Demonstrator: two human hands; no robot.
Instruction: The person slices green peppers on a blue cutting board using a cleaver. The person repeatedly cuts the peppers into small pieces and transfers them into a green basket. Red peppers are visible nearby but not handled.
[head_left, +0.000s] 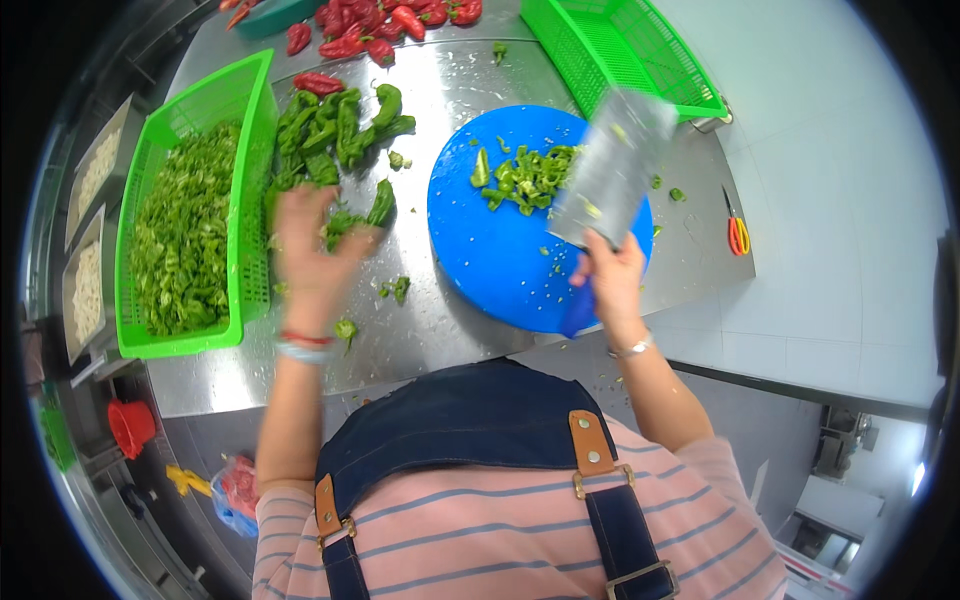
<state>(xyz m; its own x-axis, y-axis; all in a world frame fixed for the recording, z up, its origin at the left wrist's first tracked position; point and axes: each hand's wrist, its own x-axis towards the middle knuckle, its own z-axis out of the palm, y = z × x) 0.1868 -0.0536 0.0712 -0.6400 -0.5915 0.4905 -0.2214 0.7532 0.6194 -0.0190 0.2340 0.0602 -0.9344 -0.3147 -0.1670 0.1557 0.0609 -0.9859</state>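
Note:
My right hand (619, 277) grips a Chinese cleaver (619, 169) with a blue handle, its blade raised over the right part of a round blue cutting board (487, 262). Chopped green pepper (529, 180) lies in a small heap on the board, left of the blade. My left hand (315, 240), blurred and with fingers spread, hovers at the near end of a pile of whole green peppers (319, 127) on the steel table (390, 337). Whether it touches any pepper is unclear. Beside it at left stands a green plastic basket (236, 285) full of chopped green pepper.
Red peppers (360, 30) lie at the back near a teal basin (274, 19). An unfilled green basket (675, 67) stands behind the board at right. Scissors with orange and yellow handles (738, 235) rest near the right edge. Two metal trays (82, 292) holding pale pieces stand far left.

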